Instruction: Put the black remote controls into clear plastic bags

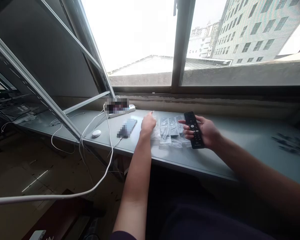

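My right hand [210, 133] is closed around a black remote control [196, 133], its buttons facing up toward me, above the table. Over the table to its left, my left hand [148, 122] has its fingers curled. What they hold, if anything, is hidden. Beside and partly under that hand lies a clear plastic bag [156, 132]. Between my hands several clear plastic bags [165, 131] lie side by side, with greyish contents that I cannot make out. The remote covers part of the rightmost bags.
A phone [130, 128], partly blurred, lies left of my left arm with a cable plugged in. Beyond are a small white round device [96, 133], a power strip [132, 108] and loose white cables [110, 146]. A metal frame [37, 86] slants at left. Dark slim items [291, 144] lie far right.
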`<state>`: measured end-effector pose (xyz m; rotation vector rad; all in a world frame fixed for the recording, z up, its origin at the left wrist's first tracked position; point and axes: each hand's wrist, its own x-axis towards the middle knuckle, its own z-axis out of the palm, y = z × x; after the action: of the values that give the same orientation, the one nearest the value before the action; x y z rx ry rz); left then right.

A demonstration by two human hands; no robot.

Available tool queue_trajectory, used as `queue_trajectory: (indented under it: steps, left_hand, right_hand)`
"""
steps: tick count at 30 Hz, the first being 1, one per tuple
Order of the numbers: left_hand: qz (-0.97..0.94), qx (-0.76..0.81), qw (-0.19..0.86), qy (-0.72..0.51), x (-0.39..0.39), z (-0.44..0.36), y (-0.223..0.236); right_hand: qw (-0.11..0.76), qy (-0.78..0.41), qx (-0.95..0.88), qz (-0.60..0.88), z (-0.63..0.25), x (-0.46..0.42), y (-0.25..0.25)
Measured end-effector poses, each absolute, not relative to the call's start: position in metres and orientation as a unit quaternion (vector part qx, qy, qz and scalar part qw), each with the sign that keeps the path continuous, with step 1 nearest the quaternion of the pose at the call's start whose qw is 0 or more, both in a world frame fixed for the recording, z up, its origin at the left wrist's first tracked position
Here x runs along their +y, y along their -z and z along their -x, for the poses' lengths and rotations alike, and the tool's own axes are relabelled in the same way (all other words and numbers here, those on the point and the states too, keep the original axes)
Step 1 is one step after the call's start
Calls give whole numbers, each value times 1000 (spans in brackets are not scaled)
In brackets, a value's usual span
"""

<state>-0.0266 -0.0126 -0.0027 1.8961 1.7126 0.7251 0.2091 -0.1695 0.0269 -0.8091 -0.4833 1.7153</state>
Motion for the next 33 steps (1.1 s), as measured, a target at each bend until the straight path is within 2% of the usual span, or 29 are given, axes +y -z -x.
queue_trajectory:
  steps: [5, 11, 18, 26, 33]
  left_hand:
    - [-720, 636, 194, -200, -14, 26, 3]
    - [-753, 629, 147, -124, -11, 25, 9]
    - [-746, 633, 136, -154, -9, 30, 13]
    - [-726, 645, 144, -191, -9, 30, 13]
    - [-700, 686, 125, -151, -15, 26, 9]
  right_hand:
    - [577, -739, -106, 332, -212, -166, -28]
    - [587, -723, -92, 352, -211, -166, -33]
    - [580, -761, -132, 258, -214, -170, -30]
    - [599, -711, -137, 342, -214, -167, -31]
    - [625, -705, -128, 309, -207, -174, -37]
